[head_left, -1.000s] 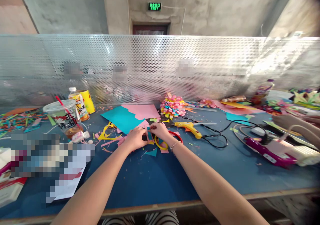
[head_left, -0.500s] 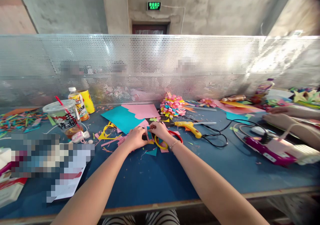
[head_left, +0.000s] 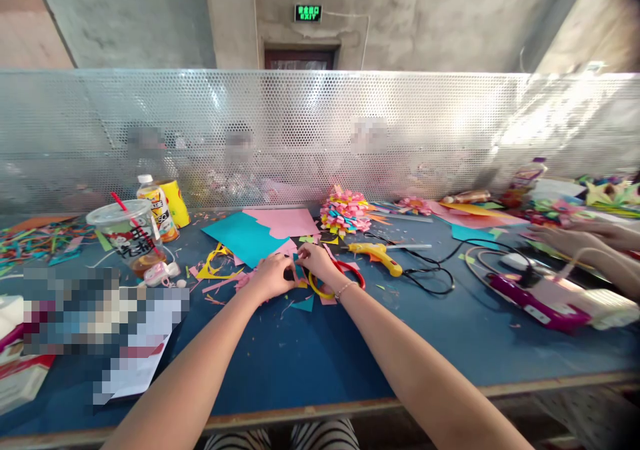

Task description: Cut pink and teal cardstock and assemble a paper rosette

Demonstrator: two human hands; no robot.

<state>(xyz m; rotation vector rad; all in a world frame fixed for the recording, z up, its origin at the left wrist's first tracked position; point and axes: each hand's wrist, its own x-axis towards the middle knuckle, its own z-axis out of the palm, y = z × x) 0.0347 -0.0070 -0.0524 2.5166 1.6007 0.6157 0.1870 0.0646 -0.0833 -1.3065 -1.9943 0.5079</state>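
Observation:
My left hand point(head_left: 271, 275) and my right hand point(head_left: 317, 261) meet at the middle of the blue table point(head_left: 310, 350), both pinching a small teal paper piece point(head_left: 299, 268) with a dark part between the fingers. Under my right wrist lie scissors with red and yellow handles point(head_left: 345, 273). Pink and teal paper scraps point(head_left: 305, 303) lie around both hands. A teal sheet point(head_left: 243, 237) and a pink sheet point(head_left: 286, 222) lie just beyond them.
A yellow glue gun point(head_left: 377, 255) with a black cord lies to the right. A heap of paper bows point(head_left: 345, 212) sits behind it. A drink cup point(head_left: 127, 233) and bottles point(head_left: 159, 207) stand left. Another person's hands point(head_left: 575, 240) work at the right near a magenta device point(head_left: 535, 300). A perforated metal screen point(head_left: 320, 130) closes the back.
My hands have stayed almost still on the paper piece. The other person's hands at the right have shifted a little.

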